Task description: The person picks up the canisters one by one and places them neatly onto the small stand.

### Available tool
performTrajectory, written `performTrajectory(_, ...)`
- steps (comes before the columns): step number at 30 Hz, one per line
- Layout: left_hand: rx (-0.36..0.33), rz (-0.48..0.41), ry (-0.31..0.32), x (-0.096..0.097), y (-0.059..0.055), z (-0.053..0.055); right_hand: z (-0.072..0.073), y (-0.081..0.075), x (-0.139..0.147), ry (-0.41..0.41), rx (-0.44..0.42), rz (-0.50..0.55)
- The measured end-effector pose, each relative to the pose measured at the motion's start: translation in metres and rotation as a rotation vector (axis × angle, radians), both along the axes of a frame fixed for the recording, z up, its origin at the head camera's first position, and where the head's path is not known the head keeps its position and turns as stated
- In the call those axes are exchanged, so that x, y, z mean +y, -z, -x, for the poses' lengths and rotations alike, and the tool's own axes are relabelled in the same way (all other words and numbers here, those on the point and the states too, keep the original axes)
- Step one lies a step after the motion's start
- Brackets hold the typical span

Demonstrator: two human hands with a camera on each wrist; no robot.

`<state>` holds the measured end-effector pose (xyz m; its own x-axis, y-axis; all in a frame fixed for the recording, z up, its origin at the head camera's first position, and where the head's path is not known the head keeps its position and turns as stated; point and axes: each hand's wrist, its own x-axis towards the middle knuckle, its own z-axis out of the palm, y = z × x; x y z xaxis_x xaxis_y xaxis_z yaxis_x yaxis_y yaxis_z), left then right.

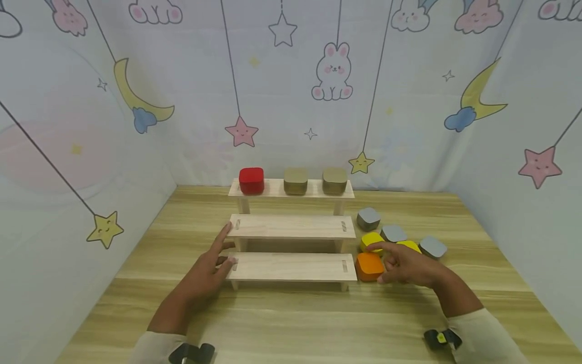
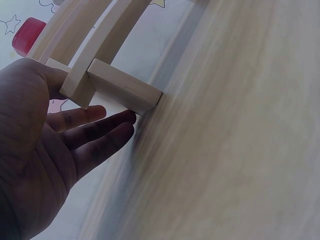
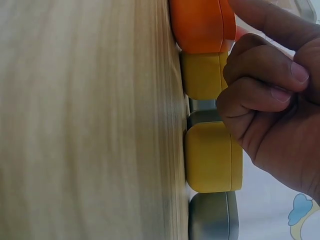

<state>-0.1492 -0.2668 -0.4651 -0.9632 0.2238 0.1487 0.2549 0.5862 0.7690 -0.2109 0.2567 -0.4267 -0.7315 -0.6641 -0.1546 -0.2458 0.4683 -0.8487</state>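
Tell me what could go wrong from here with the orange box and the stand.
The right hand is at the orange box, with a yellow box close behind: lifting might nudge that one. The orange box, right beside the bottom shelf, could bump it. The left hand touches the stand at its left end; a push might shift the red box on top.
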Motion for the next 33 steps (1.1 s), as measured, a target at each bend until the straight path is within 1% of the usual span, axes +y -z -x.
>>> performTrajectory(4, -0.010, -0.002, -0.006, 0.0005, -0.0005, -0.0005, -0.0010, -0.0005, 0.0003, -0.006, -0.005, -0.005)
performTrajectory(10, -0.022, 0.000, -0.009, 0.0009, -0.0007, -0.0011, 0.0005, 0.0028, 0.0014, -0.015, -0.003, -0.032)
performTrajectory(16, -0.022, -0.004, -0.009, 0.0010, -0.0009, -0.0007, 0.0032, 0.0060, 0.0002, 0.006, -0.016, -0.061)
performTrajectory(19, -0.025, -0.001, -0.007, 0.0010, -0.0007, -0.0008, 0.0037, 0.0076, -0.0005, 0.001, -0.004, -0.081)
performTrajectory(24, -0.029, 0.004, -0.012, 0.0012, -0.0004, -0.0011, 0.0031, 0.0089, -0.0008, -0.018, 0.043, -0.100)
performTrajectory(29, -0.024, 0.007, -0.019, 0.0013, -0.0003, -0.0009, 0.0015, 0.0070, -0.0014, -0.017, 0.046, -0.104)
performTrajectory(33, -0.022, 0.009, -0.023, 0.0014, -0.0008, -0.0012, -0.0009, 0.0039, 0.0000, -0.027, 0.024, -0.081)
